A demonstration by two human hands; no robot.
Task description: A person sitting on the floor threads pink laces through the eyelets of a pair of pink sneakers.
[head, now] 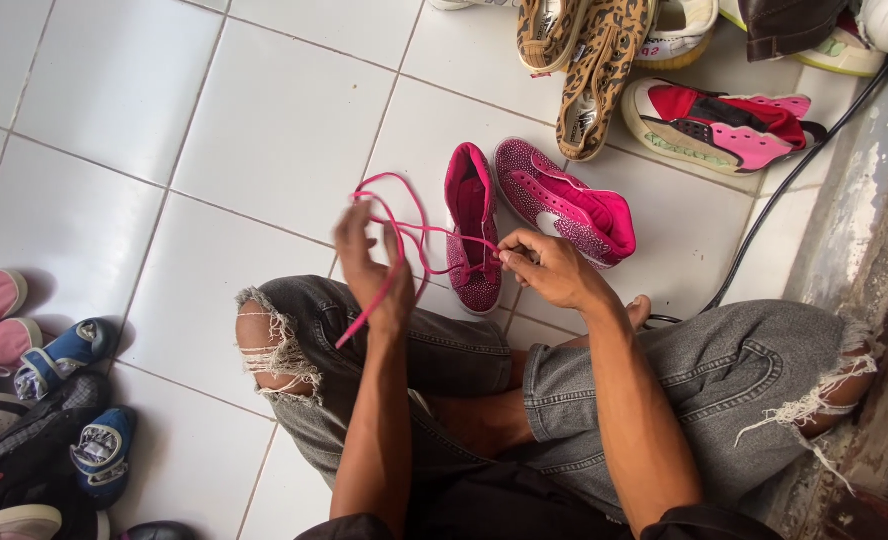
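A pink sparkly high-top shoe (472, 230) stands on the white tile floor in front of my crossed legs. Its mate (564, 203) lies on its side just to the right. A long pink lace (396, 232) runs from the upright shoe and loops to the left. My left hand (372, 268) holds the lace, which hangs down past my palm. My right hand (549, 268) pinches the lace at the shoe's eyelets, touching the shoe's near end.
A leopard-print shoe (596, 75), a red and pink sneaker (719, 125) and other shoes lie at the top. Small pink and blue shoes (59, 355) pile at the left. A black cable (779, 195) runs along a worn wall (879, 230) at the right.
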